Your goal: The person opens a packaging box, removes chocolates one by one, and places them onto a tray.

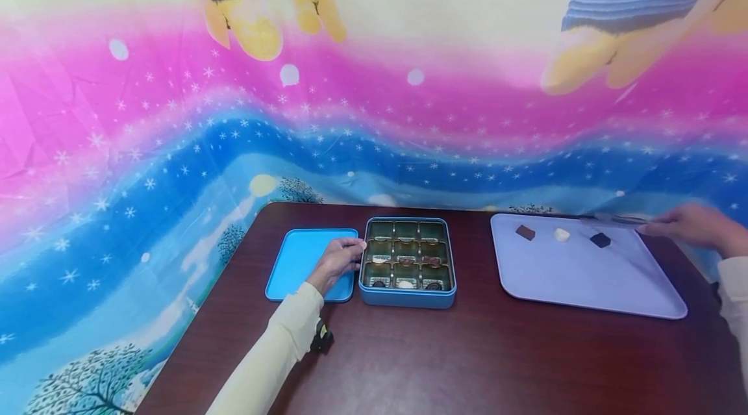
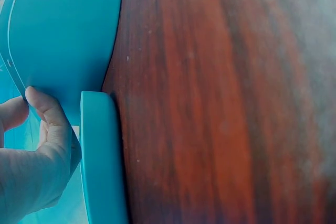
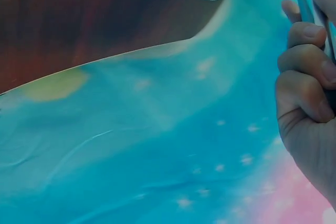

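A blue square tin (image 1: 407, 299) holds a gold divided insert, with dark, brown and white chocolates (image 1: 406, 284) in its middle and front rows. My left hand (image 1: 337, 262) pinches the tin's left rim between thumb and finger; the left wrist view shows this hand (image 2: 44, 153) at the tin's edge (image 2: 65, 35). My right hand (image 1: 695, 228), blurred, is over the far right of the lilac tray (image 1: 584, 285). It grips slim metal tongs (image 1: 616, 219), whose serrated tip appears in the right wrist view beside that hand (image 3: 310, 85). Nothing shows between the tips.
On the tray lie a brown chocolate (image 1: 525, 232), a white chocolate (image 1: 561, 234) and a dark chocolate (image 1: 600, 240). A blue lid (image 1: 298, 262) lies left of the tin, under my left hand. A printed cloth (image 1: 374, 110) hangs behind the dark wooden table (image 1: 467, 356).
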`<state>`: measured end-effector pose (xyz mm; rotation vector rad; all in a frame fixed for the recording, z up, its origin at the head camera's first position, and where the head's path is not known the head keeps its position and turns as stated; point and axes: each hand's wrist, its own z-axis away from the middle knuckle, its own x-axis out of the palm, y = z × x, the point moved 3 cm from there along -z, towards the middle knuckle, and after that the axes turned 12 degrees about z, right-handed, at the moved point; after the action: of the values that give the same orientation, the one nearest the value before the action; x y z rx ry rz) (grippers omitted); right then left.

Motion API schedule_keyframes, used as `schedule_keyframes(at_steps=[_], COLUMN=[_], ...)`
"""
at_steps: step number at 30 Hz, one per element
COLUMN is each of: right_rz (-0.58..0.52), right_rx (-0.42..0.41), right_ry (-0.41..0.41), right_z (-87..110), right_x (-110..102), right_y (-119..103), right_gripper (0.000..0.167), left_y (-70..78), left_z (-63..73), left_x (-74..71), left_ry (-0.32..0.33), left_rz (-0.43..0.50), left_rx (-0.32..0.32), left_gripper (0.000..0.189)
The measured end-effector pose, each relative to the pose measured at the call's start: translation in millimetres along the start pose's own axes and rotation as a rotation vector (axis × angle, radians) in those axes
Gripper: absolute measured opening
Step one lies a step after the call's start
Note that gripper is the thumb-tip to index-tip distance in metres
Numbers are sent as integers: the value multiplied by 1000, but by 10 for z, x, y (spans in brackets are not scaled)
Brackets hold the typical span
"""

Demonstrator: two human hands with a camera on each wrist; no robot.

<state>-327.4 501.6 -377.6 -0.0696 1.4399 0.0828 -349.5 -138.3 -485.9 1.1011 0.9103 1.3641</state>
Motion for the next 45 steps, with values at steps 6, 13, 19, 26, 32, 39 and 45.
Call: schedule_keyframes(at_steps=[6, 13, 19, 26, 32, 39, 45], right_rz=[9, -38, -99, -113, -121, -137, -135], right_rx=[-50, -156, -232, -322, -393, -464, -498], right_ry=[67, 106, 111, 107, 97, 34, -58], right_z=[-139, -304, -363, -385, -399, -368, -363], right_x=[-296, -462, -500, -545, -581, -575, -524], right_y=[-467, -1006, -1371, -1745, -2018, -2302, -2498], right_gripper=[68, 62, 56, 45, 39, 35, 29], left_y=[-5, -15, -23, -23, -18, -20, -24], left_z=[0, -2, -26, -31, -22, -30, -30], left_x=[-13, -15, -10, -7, -10, -9, -6], left_ry=[5, -2, -2, -8, -2, -2, 0], left_rz=[-3, -14, -6, 0, -3, 6, 2], left_rx=[4, 6, -3, -7, -3, 1, 3], left_gripper=[38, 38, 39, 39, 39, 38, 39])
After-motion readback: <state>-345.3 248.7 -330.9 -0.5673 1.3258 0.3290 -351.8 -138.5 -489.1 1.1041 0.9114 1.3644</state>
